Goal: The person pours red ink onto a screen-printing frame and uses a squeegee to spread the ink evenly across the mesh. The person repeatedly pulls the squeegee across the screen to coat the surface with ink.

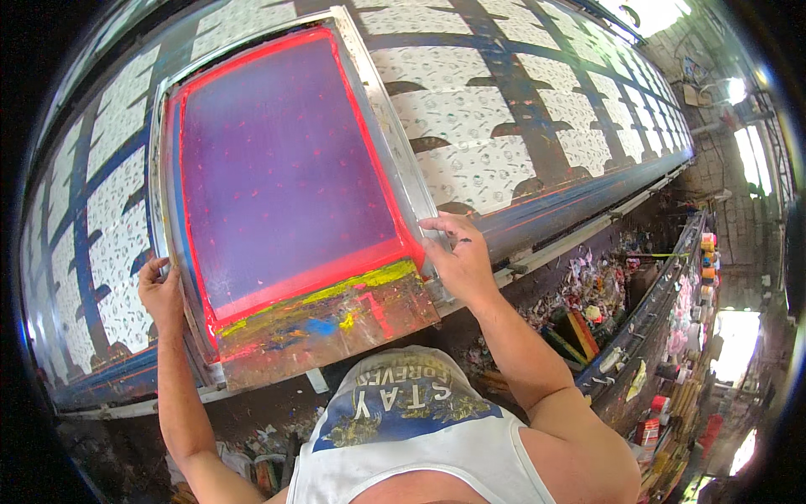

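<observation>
A large screen printing frame (382,105) lies over the long print table in front of me. Purple mesh (285,168) fills its middle, bordered by red tape or paint. Across its near end runs a board (327,323) smeared with yellow, blue and red paint. My left hand (161,290) grips the frame's left side near its front corner, fingers curled over the edge. My right hand (456,252) pinches the metal rail on the right side, and dark stains mark its fingers. Whatever lies directly beneath the frame is hidden, apart from hints through the mesh.
White printed fabric pieces (470,126) in rows cover the print table on both sides of the frame. A metal rail (579,223) follows its near edge. Scraps (579,290) fill a trough at right, beside a shelf with several paint containers (708,269).
</observation>
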`<action>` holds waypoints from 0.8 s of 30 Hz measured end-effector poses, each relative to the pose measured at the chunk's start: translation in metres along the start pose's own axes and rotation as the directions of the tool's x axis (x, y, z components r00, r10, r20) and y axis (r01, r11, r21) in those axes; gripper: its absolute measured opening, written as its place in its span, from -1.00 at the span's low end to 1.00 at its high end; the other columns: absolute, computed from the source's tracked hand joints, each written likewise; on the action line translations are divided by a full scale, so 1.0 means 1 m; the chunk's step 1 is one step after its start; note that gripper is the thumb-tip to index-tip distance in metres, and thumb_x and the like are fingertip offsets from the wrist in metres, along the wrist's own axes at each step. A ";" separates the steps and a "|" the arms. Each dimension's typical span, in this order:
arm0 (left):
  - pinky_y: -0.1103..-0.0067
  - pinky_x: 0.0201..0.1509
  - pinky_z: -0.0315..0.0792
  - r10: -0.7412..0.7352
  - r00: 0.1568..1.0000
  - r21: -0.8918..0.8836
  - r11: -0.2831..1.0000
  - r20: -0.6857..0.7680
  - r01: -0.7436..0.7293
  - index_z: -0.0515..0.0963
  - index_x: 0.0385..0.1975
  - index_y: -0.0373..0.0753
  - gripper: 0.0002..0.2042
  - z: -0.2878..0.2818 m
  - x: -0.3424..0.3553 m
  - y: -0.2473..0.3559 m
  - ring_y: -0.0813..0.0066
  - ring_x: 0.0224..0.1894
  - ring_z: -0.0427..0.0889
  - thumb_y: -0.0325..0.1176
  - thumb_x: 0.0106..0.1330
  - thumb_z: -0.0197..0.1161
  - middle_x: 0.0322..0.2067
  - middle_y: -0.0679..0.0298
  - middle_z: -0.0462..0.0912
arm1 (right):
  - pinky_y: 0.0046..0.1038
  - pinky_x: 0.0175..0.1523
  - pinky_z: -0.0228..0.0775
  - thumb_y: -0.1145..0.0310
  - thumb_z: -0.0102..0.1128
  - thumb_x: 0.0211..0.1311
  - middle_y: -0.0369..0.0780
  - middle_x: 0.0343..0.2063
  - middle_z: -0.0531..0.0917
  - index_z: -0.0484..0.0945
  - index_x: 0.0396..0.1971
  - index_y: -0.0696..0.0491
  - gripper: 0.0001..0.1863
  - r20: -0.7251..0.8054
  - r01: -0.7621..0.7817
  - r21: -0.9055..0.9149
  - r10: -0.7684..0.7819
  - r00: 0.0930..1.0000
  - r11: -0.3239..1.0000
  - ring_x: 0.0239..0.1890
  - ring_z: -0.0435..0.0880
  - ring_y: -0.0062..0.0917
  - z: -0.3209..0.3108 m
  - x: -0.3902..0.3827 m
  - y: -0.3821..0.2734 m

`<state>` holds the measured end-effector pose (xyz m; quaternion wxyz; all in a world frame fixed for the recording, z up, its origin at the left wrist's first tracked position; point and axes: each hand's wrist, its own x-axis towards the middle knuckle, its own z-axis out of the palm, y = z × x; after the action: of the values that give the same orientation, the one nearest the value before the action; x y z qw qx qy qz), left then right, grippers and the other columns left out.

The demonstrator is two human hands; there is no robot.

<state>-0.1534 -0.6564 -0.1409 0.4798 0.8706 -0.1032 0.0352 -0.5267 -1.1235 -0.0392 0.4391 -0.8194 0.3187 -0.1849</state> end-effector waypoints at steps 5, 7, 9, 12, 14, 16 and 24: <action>0.61 0.04 0.50 0.117 0.992 -0.040 0.992 -0.045 -0.119 0.75 -0.12 -0.31 -0.78 0.054 -0.010 0.054 0.60 -0.12 0.60 -0.59 0.26 0.57 -0.09 0.38 0.69 | -0.19 0.37 0.52 0.41 0.49 0.24 0.01 0.02 0.80 0.84 -0.04 0.10 -0.71 -0.042 0.023 0.035 -0.021 0.999 0.999 0.20 0.73 -0.10 -0.052 0.033 0.041; 0.61 0.05 0.50 0.133 0.989 0.009 0.991 -0.065 -0.132 0.75 -0.12 -0.31 -0.77 0.084 -0.021 0.074 0.59 -0.12 0.60 -0.58 0.26 0.57 -0.07 0.37 0.70 | -0.22 0.35 0.53 0.42 0.48 0.25 0.01 0.00 0.80 0.84 -0.05 0.11 -0.72 -0.057 0.009 0.042 -0.007 0.998 0.999 0.18 0.74 -0.12 -0.078 0.049 0.064; 0.60 -0.01 0.52 0.110 0.991 -0.001 0.994 -0.080 -0.110 0.76 -0.13 -0.30 -0.77 0.119 -0.033 0.095 0.59 -0.13 0.60 -0.57 0.24 0.58 -0.05 0.34 0.71 | -0.25 0.34 0.54 0.42 0.47 0.27 0.01 0.00 0.80 0.84 -0.05 0.11 -0.73 -0.057 -0.014 0.019 0.016 0.998 1.000 0.16 0.74 -0.14 -0.105 0.062 0.090; 0.62 -0.13 0.52 0.166 0.977 0.062 0.985 -0.135 -0.159 0.76 -0.16 -0.28 -0.78 0.171 -0.054 0.133 0.61 -0.16 0.61 -0.56 0.23 0.60 -0.03 0.30 0.73 | -0.24 0.34 0.54 0.41 0.47 0.31 0.00 0.04 0.78 0.84 -0.03 0.12 -0.74 -0.083 -0.059 0.036 0.062 0.995 0.998 0.18 0.74 -0.15 -0.147 0.079 0.128; 0.63 -0.14 0.52 0.156 0.977 0.048 0.987 -0.144 -0.151 0.76 -0.17 -0.27 -0.78 0.206 -0.070 0.159 0.61 -0.16 0.62 -0.55 0.22 0.61 -0.02 0.29 0.73 | -0.25 0.36 0.52 0.39 0.49 0.32 -0.03 0.07 0.78 0.85 -0.02 0.10 -0.74 -0.083 -0.081 0.012 0.082 0.993 0.997 0.21 0.73 -0.19 -0.177 0.088 0.154; 0.62 -0.15 0.53 0.157 0.973 0.032 0.988 -0.171 -0.153 0.76 -0.18 -0.27 -0.78 0.239 -0.087 0.183 0.58 -0.18 0.63 -0.55 0.20 0.61 -0.01 0.25 0.74 | -0.26 0.37 0.51 0.39 0.49 0.33 -0.05 0.07 0.78 0.85 -0.02 0.08 -0.74 -0.106 -0.098 0.037 0.102 0.989 0.994 0.22 0.73 -0.22 -0.204 0.097 0.178; 0.59 -0.15 0.53 0.156 0.968 0.074 0.987 -0.198 -0.144 0.73 -0.32 -0.24 -0.81 0.329 -0.138 0.240 0.50 -0.14 0.68 -0.53 0.10 0.61 0.03 0.14 0.77 | -0.31 0.35 0.49 0.39 0.47 0.37 -0.10 0.09 0.77 0.85 0.03 0.08 -0.72 -0.068 -0.201 0.082 0.207 0.976 0.976 0.18 0.71 -0.30 -0.285 0.121 0.250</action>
<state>-0.3520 -1.0377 -0.1410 0.4579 0.8659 -0.1181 0.1633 -0.6948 -1.4805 -0.0900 0.4736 -0.7578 0.4105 -0.1815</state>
